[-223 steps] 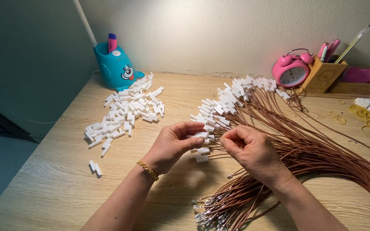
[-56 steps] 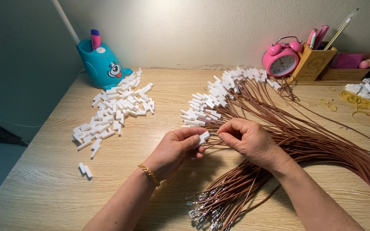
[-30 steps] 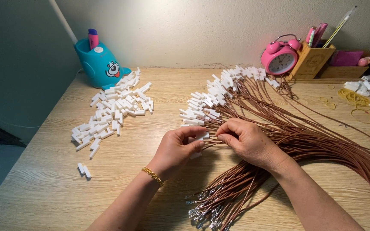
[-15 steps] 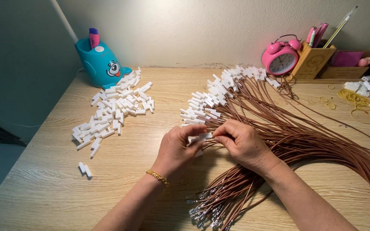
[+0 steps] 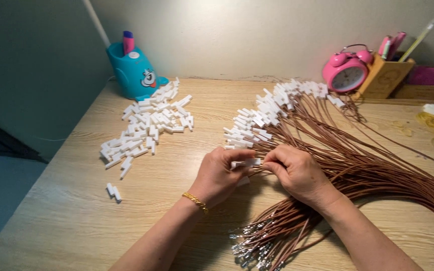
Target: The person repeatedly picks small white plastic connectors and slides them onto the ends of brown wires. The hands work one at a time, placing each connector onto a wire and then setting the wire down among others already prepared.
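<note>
Currently the left hand (image 5: pixel 220 174) and the right hand (image 5: pixel 297 170) are meeting at mid-counter, both pinching one small white plastic connector housing (image 5: pixel 247 162) between thumb and fingertips, at the end of a thin brown wire whose exact run is lost under the fingers.

- Bundle of long brown wires (image 5: pixel 357 170): sweeping in an arc across the pale wooden counter (image 5: pixel 66 226).
- Far ends (image 5: pixel 272 113): many already wearing white housings.
- Near ends (image 5: pixel 257 246): showing bare metal terminals, seemingly waiting.
- Heap of loose white housings (image 5: pixel 146 128): lying well left of the hands, with two strays (image 5: pixel 113 192) nearer the edge.

Judged so, a good share is done, much remaining.

- Teal cartoon-faced holder (image 5: pixel 134 73): standing at the back, left.
- Pink twin-bell alarm clock (image 5: pixel 350 70): standing at the back, right.
</note>
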